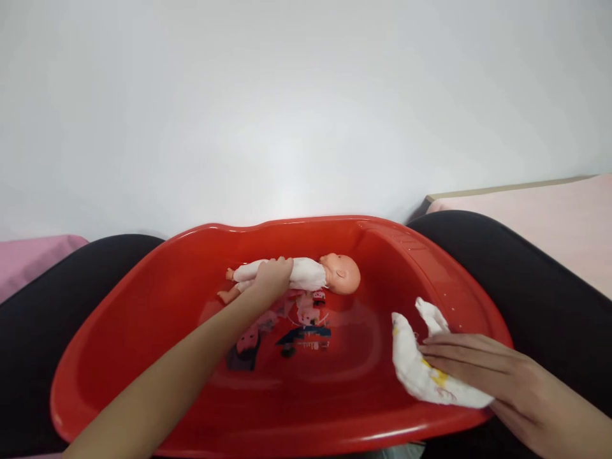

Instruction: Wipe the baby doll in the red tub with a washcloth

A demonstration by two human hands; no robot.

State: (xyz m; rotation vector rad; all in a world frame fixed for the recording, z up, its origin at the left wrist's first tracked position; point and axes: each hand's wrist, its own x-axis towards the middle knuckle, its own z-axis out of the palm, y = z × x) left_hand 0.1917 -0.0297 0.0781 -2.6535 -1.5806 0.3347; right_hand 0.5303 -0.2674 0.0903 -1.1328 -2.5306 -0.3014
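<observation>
A baby doll (308,274) in white clothing lies along the far side inside a red baby bathtub (157,331), its head to the right and its bare feet to the left. Across the doll's middle reaches my left hand (273,277), with its fingers curled over the body. My right hand (492,370) is at the tub's right end, closed on a white cloth (408,363) with a yellow patch on it. Part of the cloth hangs over the inside of the tub; my right thumb is hidden.
Printed cartoon pictures (306,325) mark the tub's floor. The tub sits between two black-covered legs (482,255). A pale wall (287,115) rises behind it. Pink-covered surfaces (540,223) flank both sides.
</observation>
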